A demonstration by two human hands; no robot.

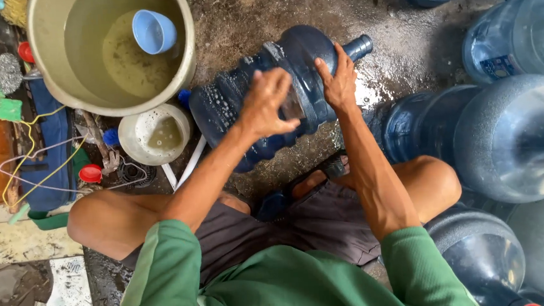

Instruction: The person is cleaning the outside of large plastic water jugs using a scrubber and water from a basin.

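Note:
A large dark blue water jug [232,102] lies on its side on the wet concrete floor in front of me, its neck pointing to the upper right. My right hand [337,80] rests flat on the jug's shoulder near the neck and steadies it. My left hand [265,102] is over the jug's middle, fingers curled, pressed against its side; whether it holds a cloth or scrubber I cannot tell. My knees are spread on either side, and I wear a green shirt.
A big beige tub [50,71] with murky water and a floating light blue scoop [154,30] stands at the upper left. A small white bucket [136,134] sits below it. Several more blue jugs [500,135] crowd the right side. Cords and red caps [90,173] lie at left.

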